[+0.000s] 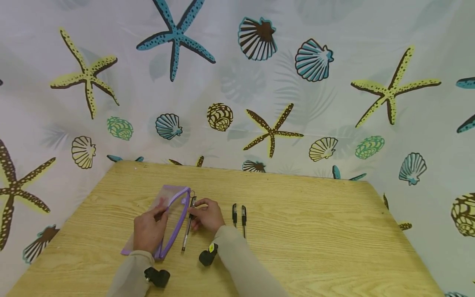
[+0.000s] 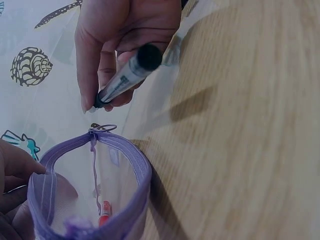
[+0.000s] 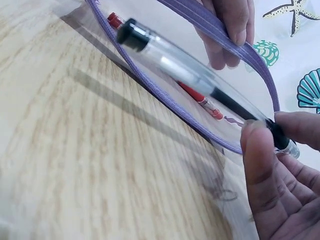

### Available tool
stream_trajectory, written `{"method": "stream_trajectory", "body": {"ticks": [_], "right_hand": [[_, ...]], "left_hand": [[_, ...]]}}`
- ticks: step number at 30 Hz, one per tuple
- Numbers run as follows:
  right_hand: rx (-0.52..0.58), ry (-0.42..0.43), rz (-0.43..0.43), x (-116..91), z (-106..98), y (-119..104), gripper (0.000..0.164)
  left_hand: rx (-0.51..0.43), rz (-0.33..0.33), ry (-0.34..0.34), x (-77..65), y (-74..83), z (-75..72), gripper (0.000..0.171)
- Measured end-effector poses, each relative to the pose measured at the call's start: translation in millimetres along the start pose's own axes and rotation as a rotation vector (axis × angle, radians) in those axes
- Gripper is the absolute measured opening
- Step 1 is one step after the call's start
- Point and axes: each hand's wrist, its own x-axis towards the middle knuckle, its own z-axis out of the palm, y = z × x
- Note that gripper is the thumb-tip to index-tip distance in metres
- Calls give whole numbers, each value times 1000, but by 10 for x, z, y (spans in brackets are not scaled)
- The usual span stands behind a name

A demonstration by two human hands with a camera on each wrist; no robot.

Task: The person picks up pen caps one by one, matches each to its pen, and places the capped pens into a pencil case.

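Note:
A see-through pouch with a purple zip edge [image 1: 176, 235] lies on the table with its mouth spread wide. My left hand [image 1: 149, 229] pinches one side of that mouth. Beside the opening, my right hand [image 1: 209, 215] holds a clear-barrelled black pen [image 1: 186, 236] between thumb and fingers near its grip. In the right wrist view the pen [image 3: 175, 70] slants in front of the mouth, its black end away from the hand. Inside the pouch a red pen [image 3: 192, 93] shows; in the left wrist view only a red tip [image 2: 104, 212] of it is visible.
Two black pens [image 1: 234, 211] lie side by side right of my right hand, their lower ends partly behind the right forearm. The wooden table [image 1: 319, 231] reaches back to a curtain [image 1: 222, 90] printed with shells and starfish. Each wrist carries a small black camera [image 1: 158, 277].

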Motion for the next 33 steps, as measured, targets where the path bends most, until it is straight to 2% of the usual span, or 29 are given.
{"method": "stream_trajectory", "body": {"ticks": [17,25,33], "right_hand": [[49,28,34,113,127,49,25],[62,42,42,144,201,54,24],[51,69,44,174,300,67,18]], "left_hand": [[4,-14,-11,4,20,-11,22],[3,-10,12,10,14,-2,22],[0,21,38,2,-19,8,20]]}}
